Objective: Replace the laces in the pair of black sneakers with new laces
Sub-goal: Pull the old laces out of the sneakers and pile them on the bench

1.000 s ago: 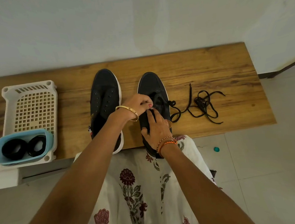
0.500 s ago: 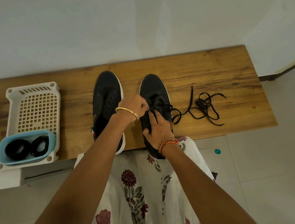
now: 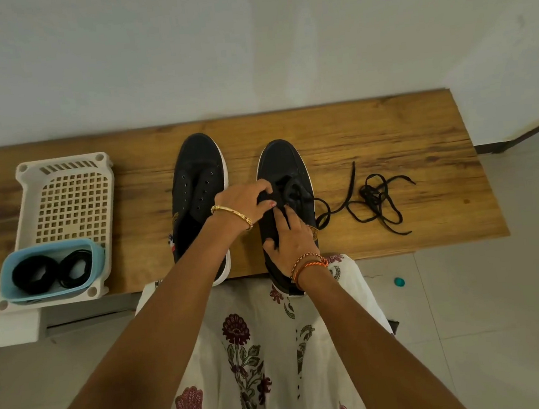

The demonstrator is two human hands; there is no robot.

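Note:
Two black sneakers with white soles stand side by side on a wooden bench. The left sneaker has bare eyelets and no lace. The right sneaker still carries a black lace, bunched at its eyelets. My left hand pinches that lace at the shoe's left eyelet row. My right hand lies flat on the right sneaker's tongue, fingers spread, pressing it down. A loose black lace trails from the right shoe and lies tangled on the bench to its right.
A white perforated basket sits at the bench's left end. In its near part stands a light blue tub holding two coiled black laces. A small teal cap lies on the floor at the right.
My left hand has shifted slightly along the right sneaker's eyelets, still on the lace. My right hand has stayed pressed on the shoe. The view has tilted a little.

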